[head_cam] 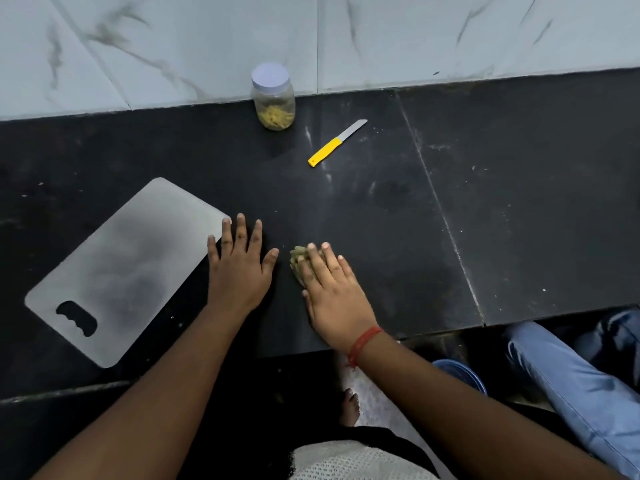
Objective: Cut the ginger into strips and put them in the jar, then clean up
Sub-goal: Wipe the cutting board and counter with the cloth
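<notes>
A clear jar (273,98) with a white lid stands at the back of the black counter (381,220), with yellow ginger strips in its bottom. A knife (336,143) with a yellow handle lies to the right of the jar. A steel cutting board (121,268) lies at the left, bare. My left hand (239,268) rests flat on the counter, fingers spread, its little finger at the board's corner. My right hand (329,289) presses flat on a yellowish scrub pad (297,259), which shows only under the fingertips.
A marble-tiled wall (311,39) rises behind the counter. Another person's leg in blue jeans (571,375) is at the lower right, beside a blue bin (464,374). The counter's front edge runs just below my wrists.
</notes>
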